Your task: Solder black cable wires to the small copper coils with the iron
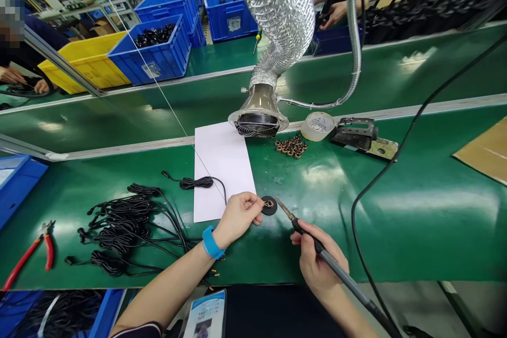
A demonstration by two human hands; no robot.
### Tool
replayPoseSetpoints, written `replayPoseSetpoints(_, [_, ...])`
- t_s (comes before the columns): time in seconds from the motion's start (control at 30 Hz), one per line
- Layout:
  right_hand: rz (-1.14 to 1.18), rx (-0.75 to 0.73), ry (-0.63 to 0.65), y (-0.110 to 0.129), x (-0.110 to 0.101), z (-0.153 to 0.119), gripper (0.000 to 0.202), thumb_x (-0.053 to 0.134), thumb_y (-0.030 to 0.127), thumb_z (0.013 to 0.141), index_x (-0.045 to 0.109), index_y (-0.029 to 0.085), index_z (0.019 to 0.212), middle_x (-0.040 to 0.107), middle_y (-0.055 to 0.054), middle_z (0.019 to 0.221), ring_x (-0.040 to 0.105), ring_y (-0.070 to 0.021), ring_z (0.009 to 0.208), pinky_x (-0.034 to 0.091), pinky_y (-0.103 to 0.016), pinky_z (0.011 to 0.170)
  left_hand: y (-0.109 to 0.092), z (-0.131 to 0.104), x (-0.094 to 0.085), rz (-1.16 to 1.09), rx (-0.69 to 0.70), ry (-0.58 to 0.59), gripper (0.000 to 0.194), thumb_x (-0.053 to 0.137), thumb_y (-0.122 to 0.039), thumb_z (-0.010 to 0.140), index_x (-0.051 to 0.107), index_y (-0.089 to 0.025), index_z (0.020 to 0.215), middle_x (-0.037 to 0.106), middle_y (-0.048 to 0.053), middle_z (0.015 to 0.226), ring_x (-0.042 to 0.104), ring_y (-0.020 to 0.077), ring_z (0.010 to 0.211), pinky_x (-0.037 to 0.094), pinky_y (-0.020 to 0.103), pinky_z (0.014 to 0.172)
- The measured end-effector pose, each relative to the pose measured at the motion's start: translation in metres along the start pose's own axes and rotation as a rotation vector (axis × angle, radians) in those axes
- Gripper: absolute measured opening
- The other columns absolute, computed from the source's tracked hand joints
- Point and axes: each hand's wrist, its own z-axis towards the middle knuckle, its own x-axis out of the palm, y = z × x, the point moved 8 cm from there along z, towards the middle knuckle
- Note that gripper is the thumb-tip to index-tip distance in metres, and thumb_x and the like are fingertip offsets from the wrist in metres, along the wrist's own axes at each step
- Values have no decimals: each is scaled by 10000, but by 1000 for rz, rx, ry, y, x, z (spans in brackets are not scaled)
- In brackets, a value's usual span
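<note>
My left hand point(240, 215), with a blue band on its wrist, pinches the end of a thin black cable point(197, 182) whose coil lies on a white sheet point(216, 156). Its fingertips are at the edge of a round black disc point(269, 212), on which a small copper-coloured ring point(270, 203) rests. My right hand point(320, 259) is closed round the handle of a soldering iron point(336, 269). The iron's tip points up and left, just right of the disc and apart from it.
Bundled black cables point(122, 227) and red-handled pliers point(45, 237) lie at left. Behind are a fume duct point(259, 111), copper-coloured parts point(291, 146), a tape roll point(317, 125) and a metal stand point(364, 137). A black cord crosses at right. Other people's hands show beyond.
</note>
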Motion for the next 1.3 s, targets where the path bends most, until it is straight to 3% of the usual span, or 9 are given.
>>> replayPoseSetpoints(0.13, [44,-6,-46,0,-6,-6,223,548,107,902,697,203,1038,683,30,665,646,-126,519,546,-276,535,3,0,0,9,19,-8,264,654,-386,850,635,-122,858,650,25,585,595,111,516,492,219,560])
replayPoseSetpoints(0.37, [-9,-47,-33,7,-3,-2,227,549,99,892,690,214,1028,662,55,605,648,-126,514,564,-298,603,2,-1,1,20,20,-4,293,661,-414,848,639,-122,864,637,18,585,592,111,531,502,223,574])
replayPoseSetpoints(0.87, [13,-56,17,7,4,0,239,559,89,882,686,202,1051,691,38,646,644,-111,515,567,-268,568,-1,-2,3,32,27,15,305,652,-420,855,643,-116,871,626,13,586,591,109,537,506,227,581])
replayPoseSetpoints(1.3, [22,15,-87,-2,-5,-6,208,548,139,903,709,210,1013,676,32,629,618,-116,460,553,-270,492,0,-2,2,38,23,12,284,658,-409,851,647,-126,877,637,16,589,604,120,541,512,238,585])
